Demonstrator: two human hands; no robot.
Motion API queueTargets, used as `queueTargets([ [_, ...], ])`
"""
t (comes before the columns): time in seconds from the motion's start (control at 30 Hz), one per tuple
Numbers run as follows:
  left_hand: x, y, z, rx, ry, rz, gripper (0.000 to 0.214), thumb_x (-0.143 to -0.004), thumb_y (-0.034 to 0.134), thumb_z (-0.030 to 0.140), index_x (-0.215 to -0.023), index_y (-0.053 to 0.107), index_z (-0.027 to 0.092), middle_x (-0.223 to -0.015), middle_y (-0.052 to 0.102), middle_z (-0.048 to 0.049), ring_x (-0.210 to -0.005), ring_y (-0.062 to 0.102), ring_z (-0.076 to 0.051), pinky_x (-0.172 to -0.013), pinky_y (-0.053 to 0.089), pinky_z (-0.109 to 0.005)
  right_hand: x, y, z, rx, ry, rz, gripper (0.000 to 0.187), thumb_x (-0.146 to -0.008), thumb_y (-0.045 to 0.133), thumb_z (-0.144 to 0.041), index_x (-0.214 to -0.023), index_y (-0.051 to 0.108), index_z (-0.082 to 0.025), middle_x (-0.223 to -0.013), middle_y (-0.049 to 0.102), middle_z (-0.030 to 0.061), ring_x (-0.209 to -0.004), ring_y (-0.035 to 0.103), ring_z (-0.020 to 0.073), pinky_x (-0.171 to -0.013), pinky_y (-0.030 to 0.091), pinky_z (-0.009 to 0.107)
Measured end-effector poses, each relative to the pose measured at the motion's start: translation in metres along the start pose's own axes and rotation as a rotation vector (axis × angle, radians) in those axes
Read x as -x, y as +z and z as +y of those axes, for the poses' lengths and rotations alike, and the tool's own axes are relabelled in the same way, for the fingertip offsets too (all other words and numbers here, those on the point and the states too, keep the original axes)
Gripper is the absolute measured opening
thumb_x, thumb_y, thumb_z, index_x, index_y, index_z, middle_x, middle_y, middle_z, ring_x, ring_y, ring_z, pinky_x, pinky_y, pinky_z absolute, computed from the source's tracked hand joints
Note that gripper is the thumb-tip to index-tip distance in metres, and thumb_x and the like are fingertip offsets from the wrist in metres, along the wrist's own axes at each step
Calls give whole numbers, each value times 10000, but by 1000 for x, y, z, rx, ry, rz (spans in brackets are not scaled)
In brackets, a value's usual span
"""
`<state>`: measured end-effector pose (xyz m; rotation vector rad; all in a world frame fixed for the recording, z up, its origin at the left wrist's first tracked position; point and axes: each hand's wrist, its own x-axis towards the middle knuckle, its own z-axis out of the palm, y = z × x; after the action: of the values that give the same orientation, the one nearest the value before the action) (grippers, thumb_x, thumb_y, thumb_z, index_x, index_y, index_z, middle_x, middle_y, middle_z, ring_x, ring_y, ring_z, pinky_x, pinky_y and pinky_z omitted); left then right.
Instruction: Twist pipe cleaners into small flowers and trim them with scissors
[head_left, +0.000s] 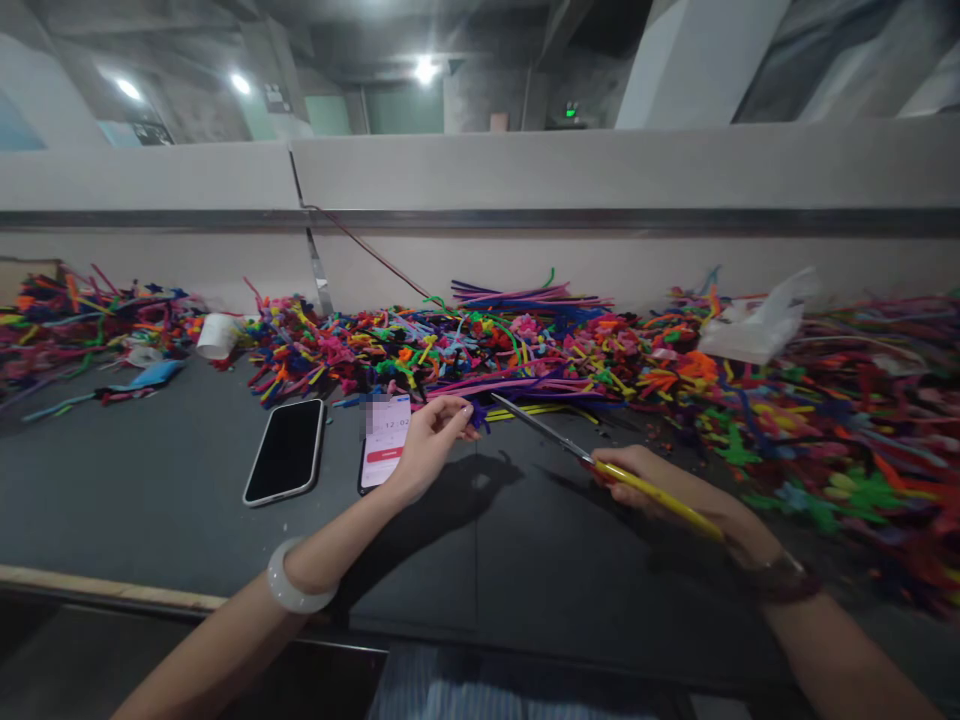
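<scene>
My left hand (431,440) is closed, pinching a small purple pipe cleaner piece (480,418) between thumb and fingers. My right hand (645,475) grips a long tool with a yellow handle (660,495) and a slim metal end (544,430), which looks like a pair of pliers or tongs. The metal tip points up and left, just right of the purple piece and apart from it. Beneath my left wrist lies a phone with a lit screen (379,455), partly covered by the hand. Long pink and purple pipe cleaners (525,383) lie just beyond both hands.
A dark phone (286,452) rests on the black tabletop (165,490) at left. Heaps of colourful pipe cleaner pieces (322,345) line the back, spreading down the right side. A white paper cup (216,336) lies tipped over. A clear plastic bag (757,325) sits on the right heap.
</scene>
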<state>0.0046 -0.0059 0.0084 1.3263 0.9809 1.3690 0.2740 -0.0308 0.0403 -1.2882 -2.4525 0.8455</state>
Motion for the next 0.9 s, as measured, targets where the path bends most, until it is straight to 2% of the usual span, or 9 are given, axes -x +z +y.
queueTargets([
  [0.17, 0, -1, 0, 33, -31, 0, 228, -708, 584, 336, -802, 519, 139, -588, 578, 27, -546, 597, -100, -552, 471, -201, -4, 3, 8, 8, -4, -106, 425, -689, 467, -574, -690, 490, -150, -612, 445, -16, -563, 376, 121, -499, 283, 226],
  [0.47, 0, -2, 0, 0, -25, -19, 229, -691, 603, 346, -766, 535, 140, -553, 598, 14, -529, 600, -112, -554, 478, -215, -6, 3, 10, 52, -5, -105, 485, -673, 448, -627, -667, 494, -144, -603, 435, -17, -567, 382, 126, -503, 272, 225],
  [0.7, 1, -1, 0, -15, -20, -4, 227, -687, 606, 342, -755, 537, 137, -541, 604, 10, -521, 601, -116, -542, 478, -216, -4, 2, 10, 30, 23, -66, 492, -634, 516, -607, -730, 576, -128, -624, 510, 10, -587, 426, 145, -514, 313, 227],
  [0.9, 1, -1, 0, -38, -20, 7, 223, -684, 608, 341, -749, 539, 139, -536, 600, 9, -514, 595, -113, -537, 476, -214, -4, 3, 9, 14, 47, -71, 471, -623, 539, -593, -705, 584, -131, -601, 505, -3, -572, 423, 137, -510, 320, 225],
])
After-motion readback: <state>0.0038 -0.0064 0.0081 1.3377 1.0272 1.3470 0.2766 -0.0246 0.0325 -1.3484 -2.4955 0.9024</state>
